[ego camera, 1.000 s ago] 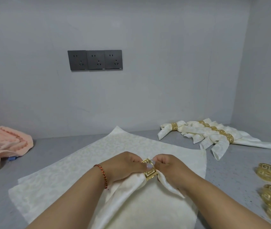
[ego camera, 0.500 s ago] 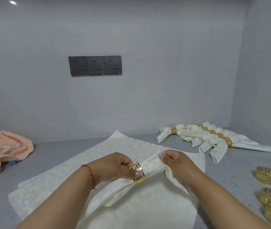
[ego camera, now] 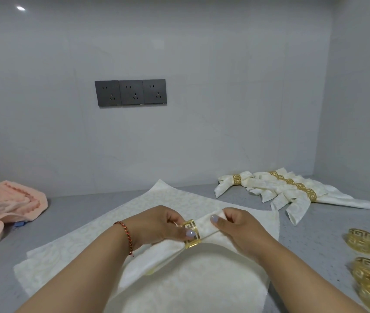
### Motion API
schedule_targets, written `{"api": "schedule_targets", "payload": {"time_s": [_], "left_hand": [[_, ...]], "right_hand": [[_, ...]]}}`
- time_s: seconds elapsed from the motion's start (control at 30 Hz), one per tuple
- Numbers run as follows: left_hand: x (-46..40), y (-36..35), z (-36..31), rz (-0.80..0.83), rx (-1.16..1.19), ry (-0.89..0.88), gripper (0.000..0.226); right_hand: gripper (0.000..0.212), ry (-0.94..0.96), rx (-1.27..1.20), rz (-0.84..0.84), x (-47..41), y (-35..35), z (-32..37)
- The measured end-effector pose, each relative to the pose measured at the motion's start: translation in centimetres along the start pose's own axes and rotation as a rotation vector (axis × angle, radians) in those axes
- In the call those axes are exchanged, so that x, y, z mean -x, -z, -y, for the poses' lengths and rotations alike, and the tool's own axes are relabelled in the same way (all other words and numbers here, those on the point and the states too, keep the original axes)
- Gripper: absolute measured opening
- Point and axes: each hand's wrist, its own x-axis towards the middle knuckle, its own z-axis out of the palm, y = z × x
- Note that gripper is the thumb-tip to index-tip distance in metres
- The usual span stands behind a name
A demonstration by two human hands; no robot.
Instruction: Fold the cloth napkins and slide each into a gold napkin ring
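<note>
A folded cream napkin (ego camera: 157,256) runs through a gold napkin ring (ego camera: 191,233), held just above a flat stack of cream napkins (ego camera: 193,288). My left hand (ego camera: 157,224) pinches the ring, thumb on its front. My right hand (ego camera: 240,227) grips the napkin's end that sticks out to the right of the ring. Several napkins with gold rings on them (ego camera: 290,190) lie in a row at the back right. Loose gold rings (ego camera: 362,240) sit on the counter at the right edge.
A pink towel (ego camera: 5,206) lies crumpled at the left on the grey counter (ego camera: 66,213). Three dark wall sockets (ego camera: 131,92) sit on the back wall. A side wall closes the space at the right.
The ring has slid further left along the napkin, and more cloth now shows on its right side. Both hands rose slightly and spread apart.
</note>
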Motion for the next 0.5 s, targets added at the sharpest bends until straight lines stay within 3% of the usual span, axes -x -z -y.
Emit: {"api": "schedule_targets", "payload": {"time_s": [0.07,0.2,0.3,0.4,0.43,0.5], "left_hand": [[-0.1,0.3,0.5,-0.017,0.119,0.002,0.058],[-0.2,0.6,0.8,-0.064,0.352,0.072,0.037],[-0.7,0.2,0.7,-0.164,0.33,0.045,0.043],[-1.1,-0.2,0.9,-0.218,0.33,-0.006,0.051],[-1.3,-0.3,1.1,-0.224,0.327,-0.024,0.052],[-1.6,-0.7,1.2,-0.241,0.316,-0.05,0.051]], "right_hand": [[0.035,-0.008,-0.108,-0.091,-0.4,0.2,-0.4],[0.041,-0.03,-0.215,-0.192,-0.6,0.5,-0.9],[0.044,-0.042,-0.258,-0.215,-0.6,0.6,-1.0],[0.063,-0.057,-0.297,-0.232,-0.8,1.0,-1.3],[0.063,-0.077,-0.315,-0.229,-0.9,1.1,-1.4],[0.04,-0.132,-0.365,-0.225,-0.8,1.4,-1.2]]}}
